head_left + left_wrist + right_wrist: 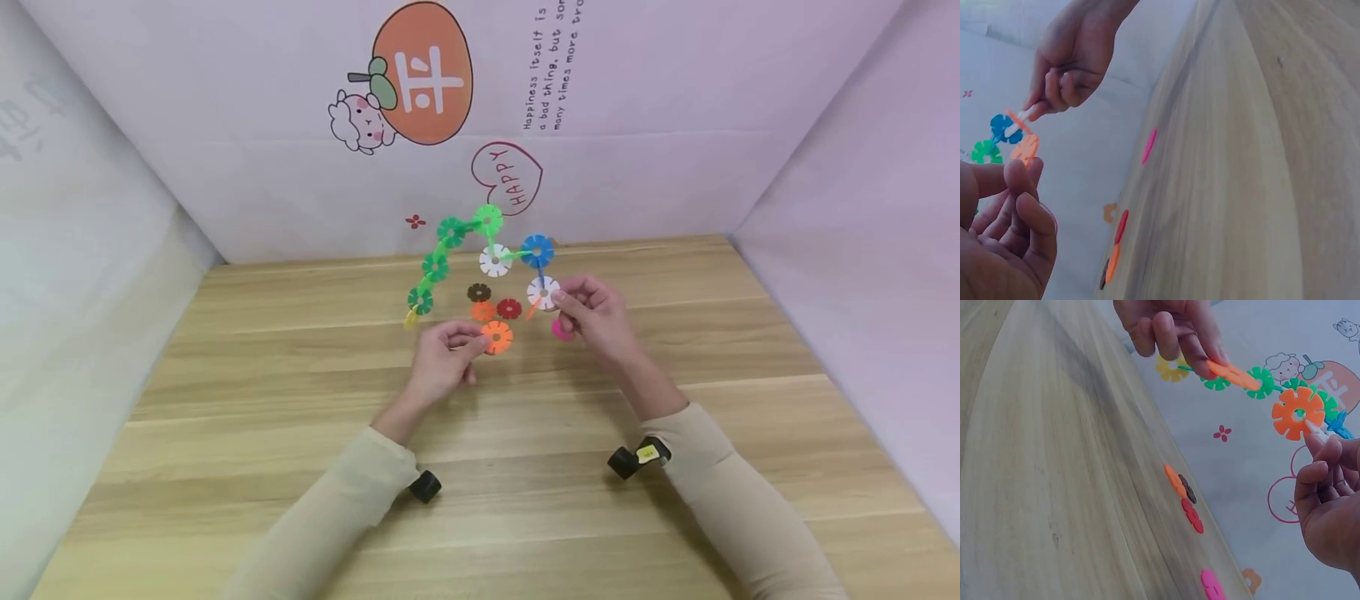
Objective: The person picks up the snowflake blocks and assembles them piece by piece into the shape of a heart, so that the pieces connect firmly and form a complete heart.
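Observation:
In the head view, my left hand [442,360] pinches an orange snowflake disc [497,337] by its left edge. My right hand [602,323] grips a white snowflake disc [542,292] between thumb and fingers. This white disc is one end of a raised chain of interlocked discs: a blue disc [537,250], another white disc [495,261], several green discs [435,267], and a yellow disc [410,317] at the far left end. Slotted to the held white disc is a second orange disc [1298,412], facing the right wrist view. The two orange discs are close together but apart.
Loose on the wooden table [480,500] behind my hands lie a dark brown disc [479,292], an orange disc [483,312], a red disc [509,308] and a pink disc [562,330]. A printed white cloth [637,167] rises at the table's back edge.

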### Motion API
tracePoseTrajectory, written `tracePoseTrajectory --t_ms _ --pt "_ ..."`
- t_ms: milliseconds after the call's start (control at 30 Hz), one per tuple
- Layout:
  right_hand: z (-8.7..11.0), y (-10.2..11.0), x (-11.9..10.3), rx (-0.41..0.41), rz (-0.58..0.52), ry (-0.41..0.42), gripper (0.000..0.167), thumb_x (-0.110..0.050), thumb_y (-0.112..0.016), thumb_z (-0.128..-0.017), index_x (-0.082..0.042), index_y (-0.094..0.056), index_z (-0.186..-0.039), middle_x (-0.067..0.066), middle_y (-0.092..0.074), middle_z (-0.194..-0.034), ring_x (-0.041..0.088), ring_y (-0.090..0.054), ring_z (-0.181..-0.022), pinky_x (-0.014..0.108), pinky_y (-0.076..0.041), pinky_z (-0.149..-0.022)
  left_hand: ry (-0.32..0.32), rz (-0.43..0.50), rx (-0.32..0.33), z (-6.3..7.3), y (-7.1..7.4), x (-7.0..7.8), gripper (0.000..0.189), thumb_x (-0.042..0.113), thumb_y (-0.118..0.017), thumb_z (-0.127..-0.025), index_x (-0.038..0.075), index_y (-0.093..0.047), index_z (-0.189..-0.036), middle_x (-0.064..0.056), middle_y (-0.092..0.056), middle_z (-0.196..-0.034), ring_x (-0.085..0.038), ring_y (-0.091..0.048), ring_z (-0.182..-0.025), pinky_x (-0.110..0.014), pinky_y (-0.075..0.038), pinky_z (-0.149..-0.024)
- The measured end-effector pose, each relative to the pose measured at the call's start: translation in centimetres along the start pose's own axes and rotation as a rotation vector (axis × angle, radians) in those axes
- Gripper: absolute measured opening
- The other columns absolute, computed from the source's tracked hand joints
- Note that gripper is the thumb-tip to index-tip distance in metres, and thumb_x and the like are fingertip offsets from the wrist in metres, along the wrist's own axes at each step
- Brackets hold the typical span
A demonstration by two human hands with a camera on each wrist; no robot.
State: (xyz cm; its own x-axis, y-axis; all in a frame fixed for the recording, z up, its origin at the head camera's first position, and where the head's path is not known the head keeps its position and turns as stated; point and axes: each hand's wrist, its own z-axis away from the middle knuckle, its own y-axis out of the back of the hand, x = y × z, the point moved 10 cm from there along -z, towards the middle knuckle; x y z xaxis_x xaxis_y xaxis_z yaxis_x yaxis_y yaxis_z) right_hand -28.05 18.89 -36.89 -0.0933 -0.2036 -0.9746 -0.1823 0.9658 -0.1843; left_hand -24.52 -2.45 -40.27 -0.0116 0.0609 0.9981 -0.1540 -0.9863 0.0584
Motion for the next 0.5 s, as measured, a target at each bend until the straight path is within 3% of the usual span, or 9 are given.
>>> tracePoseTrajectory --t_ms 267,500 --pt "0.3 -0.8 -0.1 -0.015 -0.029 0.014 0.007 0.000 -0.057 -0.101 -0.005 -0.062 -0.099 0.005 -0.067 -0.081 0.011 -0.052 -0.055 0.019 -0.045 -0.051 -0.068 0.065 0.061 0.2 -1.0 0.7 0.012 0.005 -0.072 -0.093 -0.001 -0.068 -0.102 -0.010 -0.073 -0.083 -0.013 -0.049 -0.039 -0.024 -0.044 -0.040" --pt "0.3 -0.8 -0.1 0.016 -0.063 0.011 0.008 0.001 -0.056 -0.101 -0.006 -0.061 -0.099 0.004 -0.067 -0.080 0.010 -0.051 -0.054 0.019 -0.041 -0.050 -0.080 0.104 0.076 0.2 -1.3 0.7 0.012 0.004 -0.071 -0.094 -0.003 -0.066 -0.101 -0.013 -0.074 -0.086 -0.012 -0.049 -0.039 -0.022 -0.045 -0.040"
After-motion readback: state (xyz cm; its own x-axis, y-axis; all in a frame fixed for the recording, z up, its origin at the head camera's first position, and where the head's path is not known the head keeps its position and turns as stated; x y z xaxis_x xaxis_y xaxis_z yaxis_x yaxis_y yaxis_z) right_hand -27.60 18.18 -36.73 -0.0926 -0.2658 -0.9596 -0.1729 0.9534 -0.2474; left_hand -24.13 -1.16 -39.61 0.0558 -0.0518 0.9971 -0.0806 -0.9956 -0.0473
